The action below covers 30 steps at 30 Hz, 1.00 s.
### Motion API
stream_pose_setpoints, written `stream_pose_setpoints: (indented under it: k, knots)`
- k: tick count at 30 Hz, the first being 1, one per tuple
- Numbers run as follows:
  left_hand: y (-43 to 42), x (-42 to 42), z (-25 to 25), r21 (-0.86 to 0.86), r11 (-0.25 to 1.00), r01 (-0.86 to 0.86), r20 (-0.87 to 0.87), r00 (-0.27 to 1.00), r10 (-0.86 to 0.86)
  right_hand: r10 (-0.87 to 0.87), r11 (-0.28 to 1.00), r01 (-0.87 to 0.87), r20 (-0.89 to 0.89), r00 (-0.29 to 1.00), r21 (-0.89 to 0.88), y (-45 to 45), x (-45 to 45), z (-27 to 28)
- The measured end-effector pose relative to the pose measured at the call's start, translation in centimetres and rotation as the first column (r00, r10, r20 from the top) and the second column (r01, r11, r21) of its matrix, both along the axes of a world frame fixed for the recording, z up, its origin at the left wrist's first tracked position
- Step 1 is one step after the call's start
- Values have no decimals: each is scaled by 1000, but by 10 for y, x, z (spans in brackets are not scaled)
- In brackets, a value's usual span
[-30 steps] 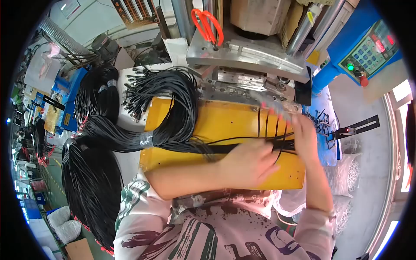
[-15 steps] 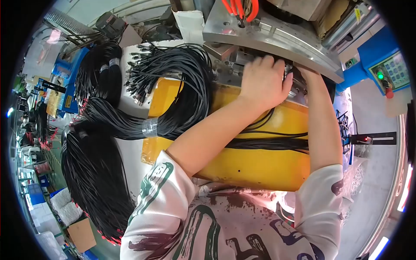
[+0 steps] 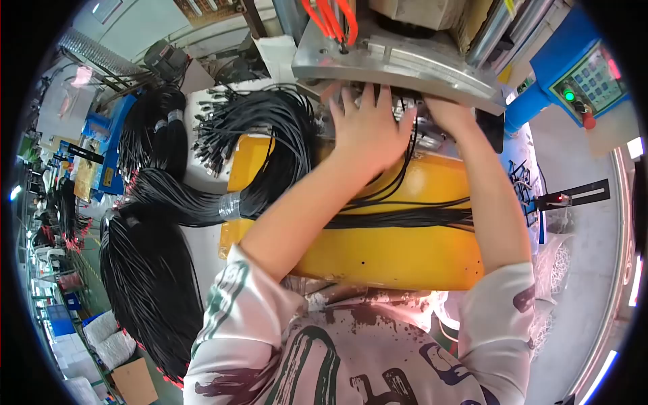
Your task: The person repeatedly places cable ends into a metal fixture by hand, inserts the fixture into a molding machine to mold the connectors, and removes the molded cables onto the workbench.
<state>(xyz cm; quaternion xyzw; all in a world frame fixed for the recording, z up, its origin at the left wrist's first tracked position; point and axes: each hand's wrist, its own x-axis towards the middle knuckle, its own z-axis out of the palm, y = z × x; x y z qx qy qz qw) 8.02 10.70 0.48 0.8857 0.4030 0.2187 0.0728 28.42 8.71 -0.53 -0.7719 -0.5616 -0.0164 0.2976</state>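
Spread fingers mark my left hand (image 3: 371, 131), which lies back up at the metal fixture under the press plate (image 3: 398, 67). Beside its thumb a thin black cable (image 3: 410, 145) rises in a loop toward the fixture. My right hand (image 3: 449, 115) reaches under the plate's right part, its fingers hidden there. Below both wrists, several black cables (image 3: 405, 217) stretch across the yellow work surface (image 3: 405, 260). A large taped bundle of black cables (image 3: 277, 135) curves along the left side of this surface, close to my left forearm.
More black cable bundles (image 3: 152, 283) hang and lie at the left. Orange-red tubes (image 3: 331, 23) enter the press top. To the right stands a blue control box (image 3: 577, 74) with a lit green button. A black slotted bracket (image 3: 574, 196) juts out at the right edge.
My left hand has spread its fingers, which were closer together, and shifted left along the fixture. A cable loop now shows by its thumb. The whole view has shifted slightly.
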Motion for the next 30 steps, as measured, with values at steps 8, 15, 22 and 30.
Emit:
stream_pose_setpoints:
  k: [8, 15, 22, 30]
  knots:
    - [-116, -242, -25, -52, 968, 244, -92, 964, -248, 502, 827, -462, 50, 864, -321, -299, -121, -8]
    - [-116, -257, -47, 108, 994, -28, -211, 976, 51, 134, 944, 13, 419, 898, -330, -313, -120, -34]
    - [-118, -254, -42, 94, 993, -71, -155, 984, 85, 87, 957, 23, 363, 928, -290, -313, -127, -32]
    - [-124, -255, -53, 121, 990, -77, -127, 988, 93, 76, 953, 40, 364, 928, -300, -316, -125, -33]
